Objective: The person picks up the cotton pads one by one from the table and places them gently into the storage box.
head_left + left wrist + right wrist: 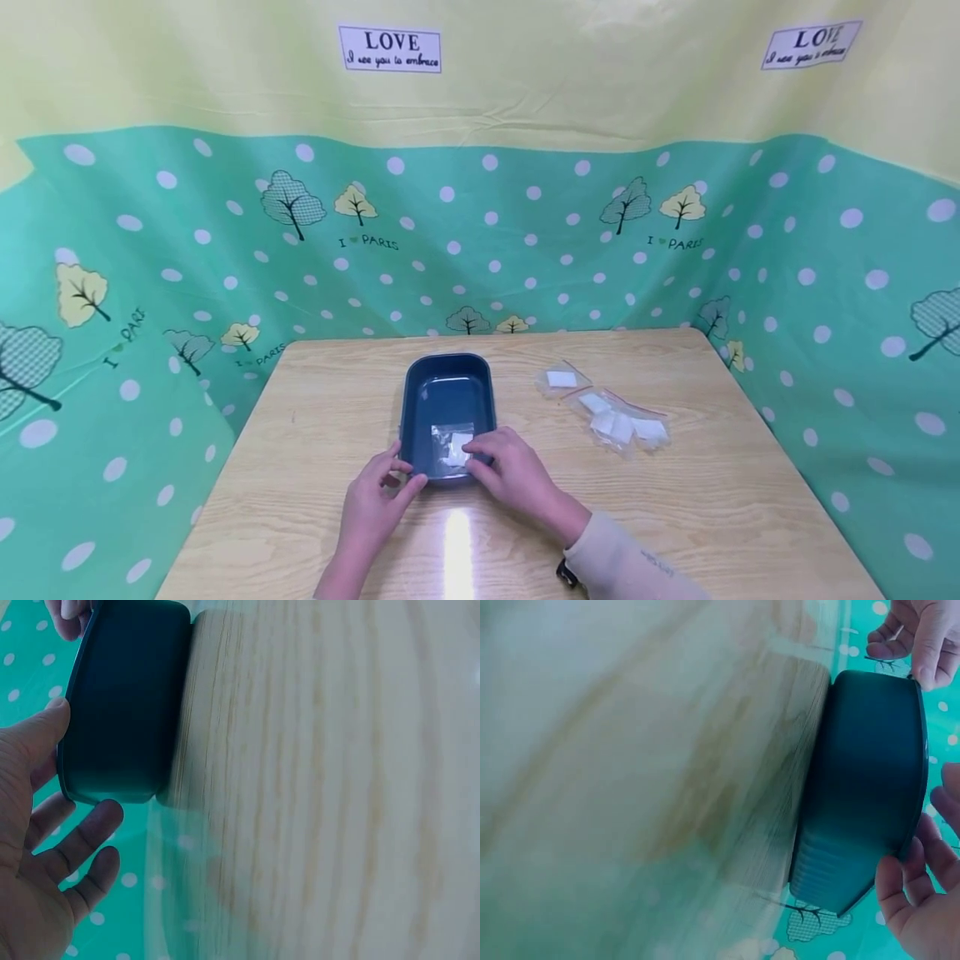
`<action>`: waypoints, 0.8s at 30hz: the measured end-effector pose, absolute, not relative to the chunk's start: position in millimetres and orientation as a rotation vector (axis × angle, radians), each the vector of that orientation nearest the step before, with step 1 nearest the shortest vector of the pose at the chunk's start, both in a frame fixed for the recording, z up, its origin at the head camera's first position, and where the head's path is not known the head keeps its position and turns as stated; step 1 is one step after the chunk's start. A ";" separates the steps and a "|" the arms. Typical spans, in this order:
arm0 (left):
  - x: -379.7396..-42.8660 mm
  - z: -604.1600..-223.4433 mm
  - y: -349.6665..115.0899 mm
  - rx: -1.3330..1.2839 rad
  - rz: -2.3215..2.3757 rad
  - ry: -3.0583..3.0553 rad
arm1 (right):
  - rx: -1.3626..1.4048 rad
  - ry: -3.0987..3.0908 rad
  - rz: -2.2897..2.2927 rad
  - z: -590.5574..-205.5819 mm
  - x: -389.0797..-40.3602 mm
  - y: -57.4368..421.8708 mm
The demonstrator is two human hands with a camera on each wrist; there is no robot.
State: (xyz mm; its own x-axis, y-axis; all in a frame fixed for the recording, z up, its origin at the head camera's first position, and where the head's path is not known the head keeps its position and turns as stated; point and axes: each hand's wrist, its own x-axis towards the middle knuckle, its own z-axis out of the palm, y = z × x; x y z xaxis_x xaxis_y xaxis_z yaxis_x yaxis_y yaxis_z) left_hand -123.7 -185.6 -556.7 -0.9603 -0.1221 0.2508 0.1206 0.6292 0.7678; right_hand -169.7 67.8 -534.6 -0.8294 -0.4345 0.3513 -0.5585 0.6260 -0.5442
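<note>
A dark blue rectangular tray stands on the wooden table. My left hand holds its near left corner, thumb at the front rim and fingers along the left side; the left wrist view shows the thumb on the rim. Inside the tray's near end lies a small clear zip bag with a white piece in it. Over the near right corner is my right hand, its index finger and thumb close above the bag. Other fingertips of the right hand touch the tray's outer wall.
More clear zip bags with white pieces lie right of the tray: a single bag farther back and an overlapping group nearer. A green dotted curtain encloses the table at the back and sides.
</note>
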 end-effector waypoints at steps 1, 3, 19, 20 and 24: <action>-123.6 -557.0 -185.8 0.001 -1.241 -2.575 | 0.802 -2.671 0.997 -533.7 -168.2 69.0; -123.6 -557.8 -185.8 -0.007 -1.234 -2.572 | 0.767 -2.670 1.020 -531.2 -165.8 73.3; -122.8 -556.4 -180.8 -0.003 -1.248 -2.574 | 0.228 -2.857 0.885 -512.9 -186.9 241.4; -122.8 -556.2 -180.5 -0.002 -1.245 -2.576 | 0.171 -2.889 0.850 -511.0 -187.8 254.2; -124.2 -554.8 -180.2 0.026 -1.246 -2.598 | -0.007 -3.004 0.748 -506.2 -191.1 291.9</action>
